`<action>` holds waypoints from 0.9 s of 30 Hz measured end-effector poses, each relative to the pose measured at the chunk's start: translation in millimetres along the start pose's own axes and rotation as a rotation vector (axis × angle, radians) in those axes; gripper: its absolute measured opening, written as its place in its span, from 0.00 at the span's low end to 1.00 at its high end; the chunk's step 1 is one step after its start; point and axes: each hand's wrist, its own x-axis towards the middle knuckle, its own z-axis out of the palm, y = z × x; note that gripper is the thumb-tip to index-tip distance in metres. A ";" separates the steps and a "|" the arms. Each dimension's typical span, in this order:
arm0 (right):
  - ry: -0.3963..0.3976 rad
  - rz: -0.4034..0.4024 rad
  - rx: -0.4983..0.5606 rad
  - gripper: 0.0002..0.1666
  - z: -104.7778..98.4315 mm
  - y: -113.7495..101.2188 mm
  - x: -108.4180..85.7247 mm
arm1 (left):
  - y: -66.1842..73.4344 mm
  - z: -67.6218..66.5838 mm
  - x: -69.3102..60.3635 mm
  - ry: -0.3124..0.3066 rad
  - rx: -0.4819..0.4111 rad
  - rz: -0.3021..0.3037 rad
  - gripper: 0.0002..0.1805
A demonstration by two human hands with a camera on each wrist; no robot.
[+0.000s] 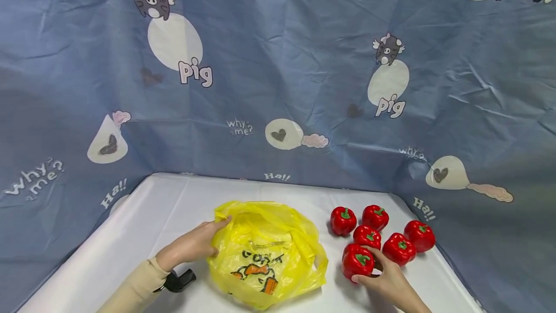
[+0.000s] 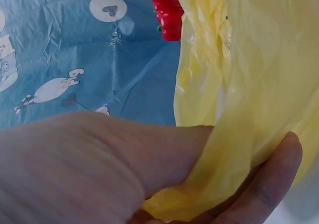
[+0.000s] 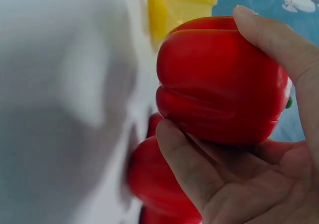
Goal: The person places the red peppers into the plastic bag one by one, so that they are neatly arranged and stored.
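A yellow plastic bag (image 1: 260, 255) with printed figures lies on the white table, its mouth spread at the top. My left hand (image 1: 195, 243) grips its left rim; in the left wrist view the thumb is inside the yellow film (image 2: 269, 74) and the fingers are outside. To the right of the bag, my right hand (image 1: 388, 279) holds a red bell pepper (image 1: 357, 261) with a green stem between thumb and fingers. The right wrist view shows that pepper (image 3: 222, 79) gripped above the table. Behind it sit several more red peppers (image 1: 343, 221).
The white table (image 1: 173, 202) is bordered by a blue printed cloth (image 1: 278, 71) at the back and sides. A black object (image 1: 180, 281) hangs at the left wrist. Several peppers (image 1: 419, 235) stand near the table's right edge.
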 end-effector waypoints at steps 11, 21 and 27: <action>-0.008 -0.227 0.041 0.50 -2.1 -54.3 7.4 | 5.4 1.4 -1.6 0.015 0.035 0.019 0.51; -0.104 -0.459 0.069 0.47 7.7 -97.5 20.7 | 5.5 4.4 -4.0 0.016 0.007 0.012 0.51; -0.127 -0.482 0.099 0.47 15.9 -119.3 29.3 | 6.1 6.8 -2.1 0.011 0.011 0.024 0.51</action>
